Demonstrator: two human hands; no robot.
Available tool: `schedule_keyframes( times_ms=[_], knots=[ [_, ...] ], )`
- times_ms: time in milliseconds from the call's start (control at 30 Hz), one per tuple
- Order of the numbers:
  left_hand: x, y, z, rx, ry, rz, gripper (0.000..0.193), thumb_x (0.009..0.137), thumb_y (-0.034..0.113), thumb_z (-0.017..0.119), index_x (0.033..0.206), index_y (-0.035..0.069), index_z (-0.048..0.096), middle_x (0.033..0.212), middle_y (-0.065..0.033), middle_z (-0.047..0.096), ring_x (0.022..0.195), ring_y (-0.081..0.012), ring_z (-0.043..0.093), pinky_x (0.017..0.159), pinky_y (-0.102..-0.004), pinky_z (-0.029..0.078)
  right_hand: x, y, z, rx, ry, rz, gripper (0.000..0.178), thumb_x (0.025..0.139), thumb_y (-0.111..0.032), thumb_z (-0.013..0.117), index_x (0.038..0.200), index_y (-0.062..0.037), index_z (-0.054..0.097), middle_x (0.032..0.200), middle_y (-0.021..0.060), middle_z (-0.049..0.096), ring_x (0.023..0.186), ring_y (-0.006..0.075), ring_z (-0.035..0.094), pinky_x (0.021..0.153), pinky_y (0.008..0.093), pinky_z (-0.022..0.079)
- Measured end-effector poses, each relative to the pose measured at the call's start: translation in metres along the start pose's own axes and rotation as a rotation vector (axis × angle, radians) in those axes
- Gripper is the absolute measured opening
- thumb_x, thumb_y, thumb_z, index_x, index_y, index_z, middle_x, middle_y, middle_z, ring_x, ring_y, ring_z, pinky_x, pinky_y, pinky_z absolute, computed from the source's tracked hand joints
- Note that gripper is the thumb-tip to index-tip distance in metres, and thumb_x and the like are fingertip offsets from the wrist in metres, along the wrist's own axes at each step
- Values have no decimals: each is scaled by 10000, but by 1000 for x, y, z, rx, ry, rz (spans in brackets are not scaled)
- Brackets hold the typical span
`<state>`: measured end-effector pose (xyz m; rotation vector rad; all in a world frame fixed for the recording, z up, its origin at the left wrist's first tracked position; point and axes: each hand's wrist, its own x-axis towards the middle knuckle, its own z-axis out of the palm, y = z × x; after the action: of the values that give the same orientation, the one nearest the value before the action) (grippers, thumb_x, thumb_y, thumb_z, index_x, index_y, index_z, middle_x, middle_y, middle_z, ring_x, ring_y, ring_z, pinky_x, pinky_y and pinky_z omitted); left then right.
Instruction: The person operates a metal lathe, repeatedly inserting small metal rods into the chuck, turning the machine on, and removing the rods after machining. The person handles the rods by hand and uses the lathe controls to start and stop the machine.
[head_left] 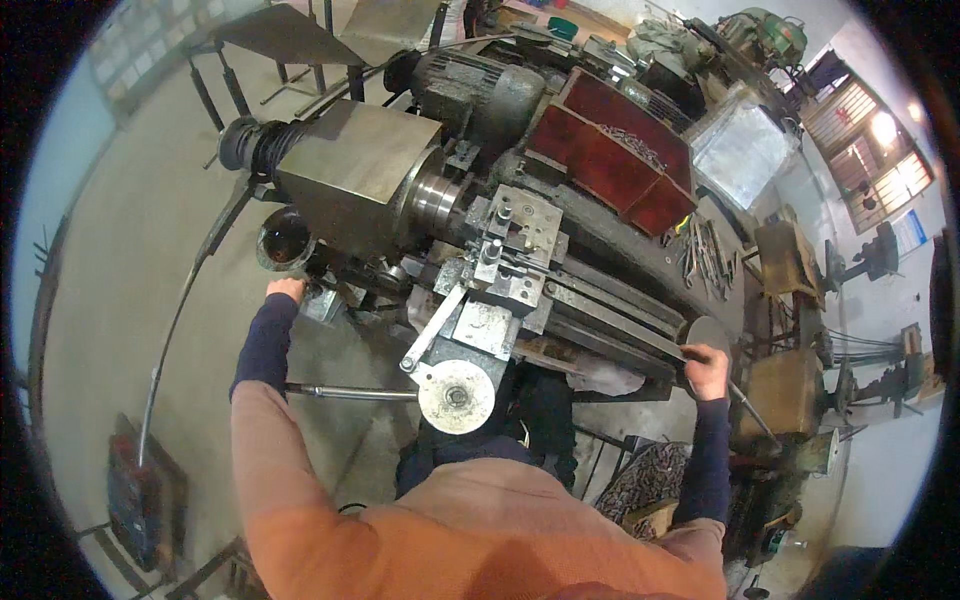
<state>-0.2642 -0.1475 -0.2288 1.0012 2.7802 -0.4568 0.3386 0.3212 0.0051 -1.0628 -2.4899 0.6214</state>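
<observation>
A small metal lathe stands before me, with its headstock (345, 150) and bright chuck (435, 205) at the left. In the middle is the tool post (492, 252), above a carriage carrying a pale round dial plate (456, 397) and a flat lever (432, 330). My left hand (287, 289) is closed below the headstock, beside a dark round cup-like opening (285, 243); what its fingers grip is hidden. At the right end of the bed rails (620, 305), my right hand (707, 372) curls its fingers against the rim of a round grey disc (706, 334).
Behind the bed sit an electric motor (475, 95) and a dark red tray (600, 150) holding metal shavings. Several spanners (705, 262) lie beyond the rails. A long rod (180, 310) slants down at the left to a red box (140, 495). Metal shavings (645, 475) are heaped at lower right.
</observation>
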Motion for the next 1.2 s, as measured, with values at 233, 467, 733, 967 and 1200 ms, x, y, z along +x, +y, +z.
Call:
schedule_keyframes(
  times_ms=[233, 467, 733, 967, 1200],
  knots=[
    [-85, -48, -26, -419, 68, -187, 353, 738, 253, 611, 1079, 162, 594, 917, -131, 642, 881, -296, 614, 755, -416, 484, -21, 147, -60, -521, 127, 333, 386, 639, -156, 587, 1011, -63, 633, 937, 161, 641, 909, 323, 599, 796, 367, 469],
    [-169, -76, -12, -1223, -14, -378, 316, 791, 133, 612, 1062, -19, 554, 681, -115, 616, 541, -172, 607, 448, -271, 479, -75, 331, -106, -757, -145, 723, 537, 697, -284, 633, 1189, -101, 519, 1097, 163, 587, 1016, 325, 557, 848, 383, 453],
    [-196, -49, 14, -1355, 311, -496, 228, 778, 117, 589, 896, -79, 596, 695, -135, 627, 582, -191, 622, 484, -279, 469, -83, 308, -80, -849, -233, 921, 539, 721, -265, 595, 1215, -77, 488, 1146, 142, 563, 1035, 305, 551, 856, 395, 455],
    [-230, -27, -5, -1641, 383, -800, 295, 762, 35, 395, 990, -61, 555, 670, -174, 602, 565, -252, 617, 510, -350, 526, -134, 222, -43, -800, -58, 1024, 349, 711, -265, 565, 1012, -95, 612, 984, 173, 623, 951, 348, 581, 793, 441, 466],
    [-231, -26, 18, -1806, 562, -857, 299, 776, 14, 397, 1016, -84, 547, 657, -203, 587, 510, -278, 593, 491, -349, 520, -171, 176, -17, -626, 76, 984, 293, 725, -267, 559, 966, -130, 655, 944, 184, 626, 890, 361, 587, 765, 435, 461]
  ],
)
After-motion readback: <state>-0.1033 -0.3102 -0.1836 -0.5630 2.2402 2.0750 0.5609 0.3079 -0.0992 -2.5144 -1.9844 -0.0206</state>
